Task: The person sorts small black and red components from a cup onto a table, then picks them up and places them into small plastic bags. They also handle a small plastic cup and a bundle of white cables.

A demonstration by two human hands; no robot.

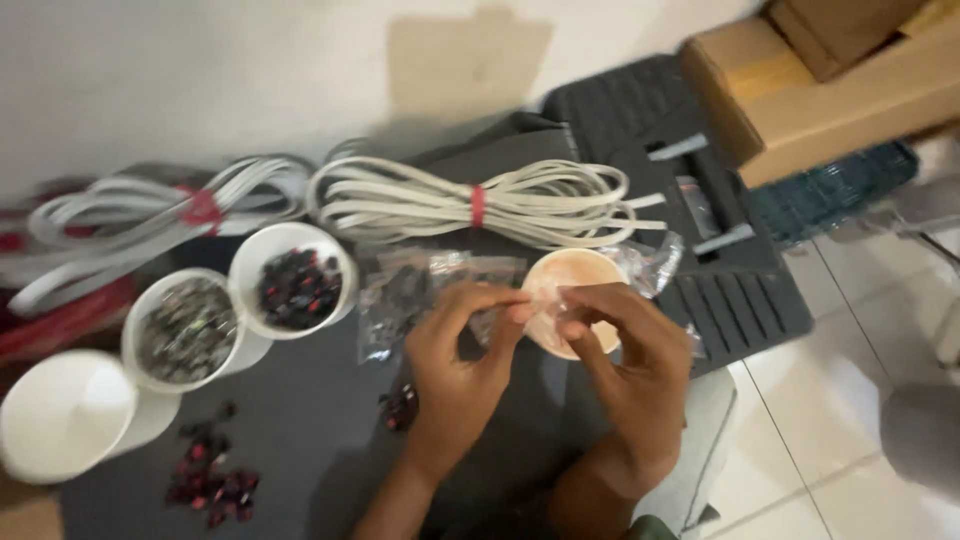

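My left hand (460,360) and my right hand (625,350) meet at the fingertips over a dark work surface (310,440). Both pinch a small clear plastic bag (545,300), which is blurred. Right behind the fingers stands a pale orange cup (575,268). Another clear bag (400,295) with small dark pieces lies flat just left of my left hand. A few dark red pieces (400,408) lie under my left wrist.
At the left stand three white cups: one with dark red pieces (297,285), one with greyish pieces (188,330), one empty (65,410). Loose pieces (212,480) lie nearby. Coiled white cables (480,200) line the wall, with a black case (700,220) and cardboard boxes (830,90) to the right.
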